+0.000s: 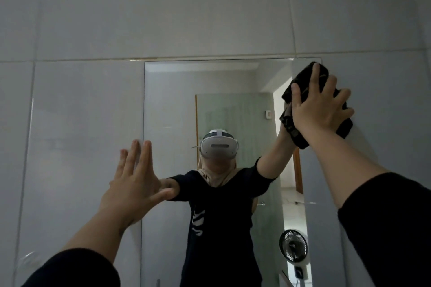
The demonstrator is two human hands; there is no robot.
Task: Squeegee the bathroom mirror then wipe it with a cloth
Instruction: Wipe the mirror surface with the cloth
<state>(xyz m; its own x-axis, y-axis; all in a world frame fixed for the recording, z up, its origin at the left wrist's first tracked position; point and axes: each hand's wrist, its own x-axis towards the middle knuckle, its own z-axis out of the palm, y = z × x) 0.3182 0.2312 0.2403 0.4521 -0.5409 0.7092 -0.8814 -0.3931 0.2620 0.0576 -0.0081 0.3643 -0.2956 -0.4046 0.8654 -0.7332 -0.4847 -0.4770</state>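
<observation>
Pressing a dark cloth (300, 91) flat against the upper right corner of the mirror (233, 105), the right hand (319, 107) has its fingers (315, 77) spread over the fabric, pinning rather than clenching it. The unwiped glass lies down and to the left of that hand, the mirror's long axis apparently vertical. The left hand (137, 184) rests empty and splayed at the mirror's left edge. No squeegee shows; the mirror's bottom edge is cut off.
</observation>
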